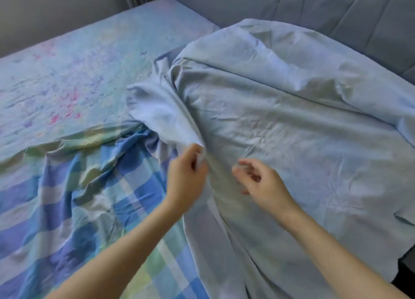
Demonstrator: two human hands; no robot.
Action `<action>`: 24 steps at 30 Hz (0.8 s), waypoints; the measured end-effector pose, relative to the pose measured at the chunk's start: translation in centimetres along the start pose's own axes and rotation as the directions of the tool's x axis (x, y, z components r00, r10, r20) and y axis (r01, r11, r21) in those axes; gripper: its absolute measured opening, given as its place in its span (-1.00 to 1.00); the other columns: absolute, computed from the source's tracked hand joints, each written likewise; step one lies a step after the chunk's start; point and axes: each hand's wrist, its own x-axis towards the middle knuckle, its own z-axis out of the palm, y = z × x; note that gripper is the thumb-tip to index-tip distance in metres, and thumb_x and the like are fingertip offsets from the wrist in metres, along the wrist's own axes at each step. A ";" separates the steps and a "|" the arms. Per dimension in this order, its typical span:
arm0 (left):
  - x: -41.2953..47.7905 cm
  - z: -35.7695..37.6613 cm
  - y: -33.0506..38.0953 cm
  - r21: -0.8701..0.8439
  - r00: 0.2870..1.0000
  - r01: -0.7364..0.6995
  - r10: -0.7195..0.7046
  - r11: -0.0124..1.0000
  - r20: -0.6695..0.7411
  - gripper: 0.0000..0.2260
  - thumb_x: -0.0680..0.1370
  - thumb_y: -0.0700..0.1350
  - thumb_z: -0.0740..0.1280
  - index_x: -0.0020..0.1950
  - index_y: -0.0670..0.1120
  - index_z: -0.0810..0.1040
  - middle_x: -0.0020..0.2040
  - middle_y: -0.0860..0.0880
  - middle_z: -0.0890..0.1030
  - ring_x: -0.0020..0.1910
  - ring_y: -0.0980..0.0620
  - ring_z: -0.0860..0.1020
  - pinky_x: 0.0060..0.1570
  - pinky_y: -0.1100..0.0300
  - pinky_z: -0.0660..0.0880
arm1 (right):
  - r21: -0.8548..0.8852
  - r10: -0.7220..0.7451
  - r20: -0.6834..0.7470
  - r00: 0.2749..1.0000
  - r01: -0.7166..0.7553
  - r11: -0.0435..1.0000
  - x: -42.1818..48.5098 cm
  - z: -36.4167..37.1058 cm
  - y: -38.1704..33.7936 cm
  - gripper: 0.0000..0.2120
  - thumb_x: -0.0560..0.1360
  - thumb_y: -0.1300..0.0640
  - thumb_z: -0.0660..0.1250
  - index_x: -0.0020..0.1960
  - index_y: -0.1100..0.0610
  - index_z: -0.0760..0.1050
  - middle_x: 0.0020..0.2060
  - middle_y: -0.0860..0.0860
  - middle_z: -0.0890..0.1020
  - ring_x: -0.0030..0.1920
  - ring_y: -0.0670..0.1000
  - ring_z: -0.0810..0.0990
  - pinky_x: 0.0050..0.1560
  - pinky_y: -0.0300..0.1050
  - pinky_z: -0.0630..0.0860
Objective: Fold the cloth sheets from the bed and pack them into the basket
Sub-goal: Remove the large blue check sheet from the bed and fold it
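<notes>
The left hand (187, 176) pinches a raised fold of the pale blue sheet (292, 130); the right hand (261, 179) hovers just beside it, fingers loosely curled, holding nothing.

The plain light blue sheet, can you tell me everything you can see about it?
The plain light blue sheet looks like thin, soft, creased cloth with no pattern. It lies spread and rumpled over the right side of the bed, unfolded, its near end running out of the bottom of the picture. Its left edge is bunched into a raised fold, which the left hand pinches. The right hand hangs just over it with loose fingers, holding nothing. Its left part overlaps the checked sheet.
</notes>
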 end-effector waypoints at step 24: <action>11.7 -6.7 -7.9 -0.770 0.525 0.637 -0.745 0.025 0.411 -0.75 0.60 -0.01 0.18 -0.13 -0.16 0.49 -0.24 -0.12 0.59 -0.16 -0.05 0.51 0.02 0.15 0.41 | -0.446 0.342 0.323 0.882 -0.177 0.878 1.1 -3.0 -0.5 -0.88 0.28 0.34 0.46 -0.20 0.36 0.59 -0.36 0.06 0.58 -0.31 -0.04 0.53 -0.25 -0.16 0.43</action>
